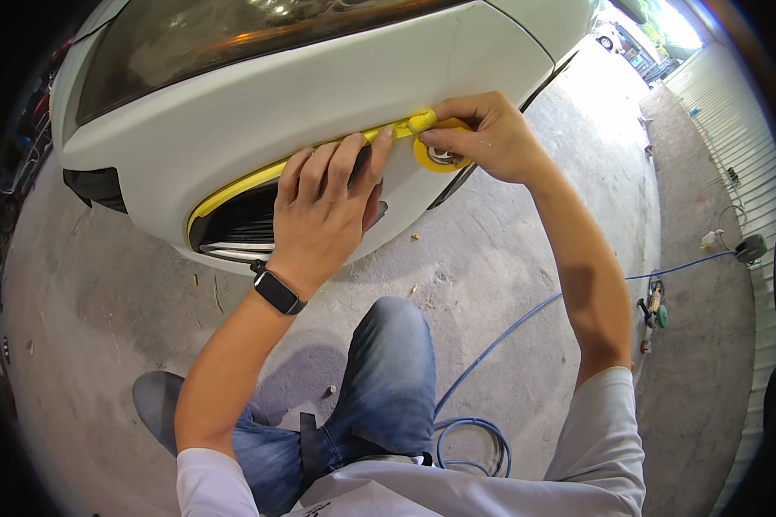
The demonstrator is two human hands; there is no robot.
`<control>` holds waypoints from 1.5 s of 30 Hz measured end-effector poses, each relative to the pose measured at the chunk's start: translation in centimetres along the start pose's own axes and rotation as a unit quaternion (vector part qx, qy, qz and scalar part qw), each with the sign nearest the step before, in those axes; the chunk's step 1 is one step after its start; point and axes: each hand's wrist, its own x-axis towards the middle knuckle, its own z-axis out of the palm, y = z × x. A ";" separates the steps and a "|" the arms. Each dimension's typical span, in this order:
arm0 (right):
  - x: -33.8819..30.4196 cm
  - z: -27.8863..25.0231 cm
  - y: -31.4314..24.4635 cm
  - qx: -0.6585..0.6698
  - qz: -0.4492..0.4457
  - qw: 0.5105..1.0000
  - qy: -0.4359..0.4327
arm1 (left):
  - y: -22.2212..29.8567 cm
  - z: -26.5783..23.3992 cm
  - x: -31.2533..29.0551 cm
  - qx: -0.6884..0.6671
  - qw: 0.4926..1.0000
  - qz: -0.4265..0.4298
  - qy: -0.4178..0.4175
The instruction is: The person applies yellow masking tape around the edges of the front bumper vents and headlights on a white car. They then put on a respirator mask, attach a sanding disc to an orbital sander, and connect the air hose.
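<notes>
Yellow masking tape [259, 177] already lines the upper edge of the bumper [233, 112] grille opening at frame centre, from its left corner to the roll [437, 153]. The left hand [328, 202] presses it down, fingers spread flat; the right hand [483, 138] pinches the roll. The edge running lower right remains bare.

Just one head cam: looked down from above, close over white car bumper [259, 112], concrete floor [491, 250] below.
</notes>
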 end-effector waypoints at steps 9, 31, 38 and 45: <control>-3.4 -1.7 -2.0 -0.117 -0.025 0.969 -0.216 | 0.6 0.0 0.3 0.051 0.999 0.005 -0.011; -17.5 24.1 6.4 0.323 0.213 0.903 -0.188 | -9.5 7.2 -20.8 -0.122 0.967 -0.220 0.045; -19.6 30.4 6.4 0.075 -0.084 0.989 -0.097 | -10.5 9.6 -30.2 -0.147 0.799 -0.580 0.052; -19.1 31.9 6.6 0.042 -0.130 0.980 -0.145 | -4.2 11.5 -28.1 -0.242 0.833 -0.496 0.026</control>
